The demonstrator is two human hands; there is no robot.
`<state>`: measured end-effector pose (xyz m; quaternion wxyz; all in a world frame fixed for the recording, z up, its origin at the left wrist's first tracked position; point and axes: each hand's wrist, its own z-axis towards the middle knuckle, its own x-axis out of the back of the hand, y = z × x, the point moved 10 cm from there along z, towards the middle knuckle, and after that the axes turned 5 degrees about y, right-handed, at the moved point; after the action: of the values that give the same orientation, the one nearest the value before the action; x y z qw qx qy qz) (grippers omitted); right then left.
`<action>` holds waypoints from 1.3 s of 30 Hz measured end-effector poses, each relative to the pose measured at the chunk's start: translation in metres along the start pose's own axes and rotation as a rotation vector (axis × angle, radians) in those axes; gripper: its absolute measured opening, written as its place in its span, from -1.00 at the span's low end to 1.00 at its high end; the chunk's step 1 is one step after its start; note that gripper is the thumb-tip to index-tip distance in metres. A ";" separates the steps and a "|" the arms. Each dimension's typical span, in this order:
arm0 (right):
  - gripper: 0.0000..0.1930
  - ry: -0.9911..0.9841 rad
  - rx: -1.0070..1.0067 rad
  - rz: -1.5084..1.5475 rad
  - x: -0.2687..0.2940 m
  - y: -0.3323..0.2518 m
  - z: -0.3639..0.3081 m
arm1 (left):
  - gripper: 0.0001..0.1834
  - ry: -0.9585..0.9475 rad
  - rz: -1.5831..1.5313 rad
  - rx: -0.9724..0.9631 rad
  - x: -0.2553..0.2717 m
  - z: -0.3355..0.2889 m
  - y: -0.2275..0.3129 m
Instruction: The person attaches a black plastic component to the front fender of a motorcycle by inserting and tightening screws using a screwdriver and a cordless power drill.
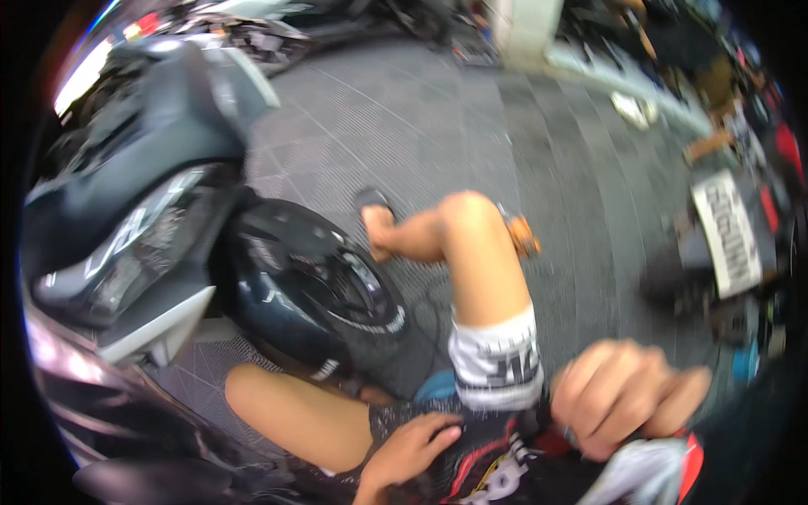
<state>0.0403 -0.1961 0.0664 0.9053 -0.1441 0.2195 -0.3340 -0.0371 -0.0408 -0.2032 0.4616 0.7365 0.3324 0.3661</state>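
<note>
Gray floor (404,109) stretched beside a motorcycle (151,223), left hand (412,450) rested loosely open on dark clothing (475,438), blurred right hand (627,391) was curled, either's hold unclear.

- We get fairly bright light; upper-left patch (82,80) blown out.
- We see glossy highlights on the motorcycle's front fender (278,313).
- Right hand (619,391) motion-blurred; license plate (726,234) smeared.
- We note fisheye bending, black corners, colour fringing upper left.
</note>
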 end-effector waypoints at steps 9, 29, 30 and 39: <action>-0.67 0.202 0.265 -0.156 -0.011 -0.032 -0.035 | -0.41 -0.141 0.306 -0.030 -0.043 -0.009 0.022; -0.63 -0.664 -1.125 0.475 -0.102 0.172 -0.132 | -0.56 0.203 -0.189 -0.613 0.088 -0.199 0.046; -0.60 -0.691 -1.333 0.199 -0.086 0.180 -0.163 | -0.55 0.319 -0.176 -0.648 0.124 -0.220 0.022; -0.69 -1.423 -1.387 -0.285 -0.098 0.190 -0.304 | -0.76 1.395 -0.062 0.947 0.064 -0.376 -0.292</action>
<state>-0.0728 -0.0255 -0.2436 0.4937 -0.8309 -0.2459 -0.0738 -0.3669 0.2799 -0.3427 -0.1971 0.4478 0.6799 0.5463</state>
